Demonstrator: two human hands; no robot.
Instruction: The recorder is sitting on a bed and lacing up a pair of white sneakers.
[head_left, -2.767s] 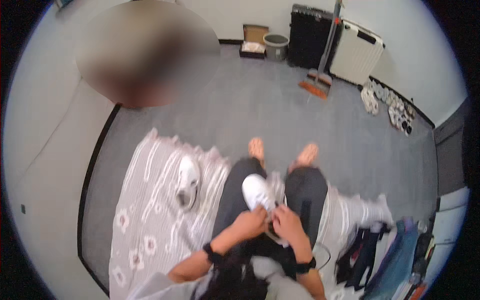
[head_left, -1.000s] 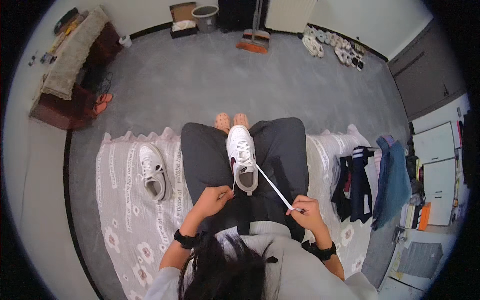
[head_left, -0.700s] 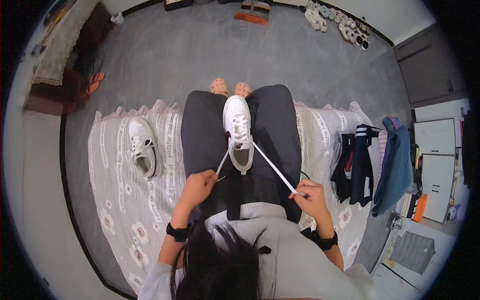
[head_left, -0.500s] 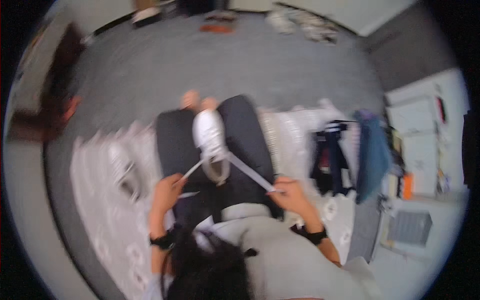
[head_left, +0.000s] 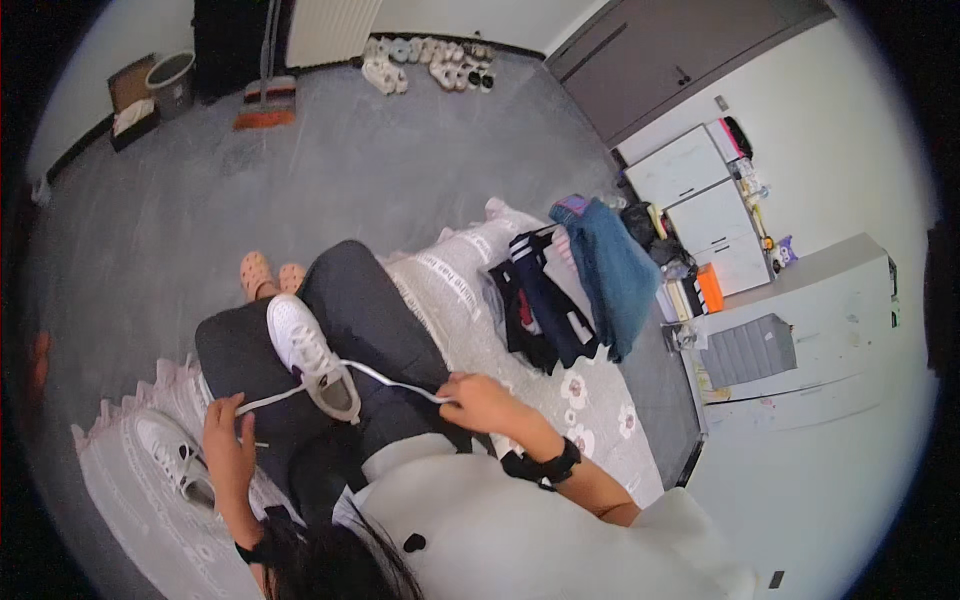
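Observation:
A white sneaker [head_left: 292, 333] rests on my lap between my dark-trousered thighs, its toe pointing away from me. From its sides run two ends of a white shoelace [head_left: 395, 383]. My left hand [head_left: 230, 440] pinches one end just left of the shoe. My right hand [head_left: 482, 402] grips the other end to the right, near my knee, and that length sags a little. A second white sneaker [head_left: 168, 452] lies on the patterned mat [head_left: 120, 500] beside my left hand, partly hidden by it.
Folded clothes [head_left: 540, 290] and blue jeans [head_left: 615, 275] are piled on the mat at right. White cabinets [head_left: 720, 235] with an orange box [head_left: 709, 287] stand along the right wall. Far off are several pairs of shoes [head_left: 385, 75], a broom [head_left: 265, 118] and a bin [head_left: 172, 88].
My view has turned to the right, so everything sits further left. Both hands keep hold of the lace ends; the right-hand length was straight and taut and now curves slackly.

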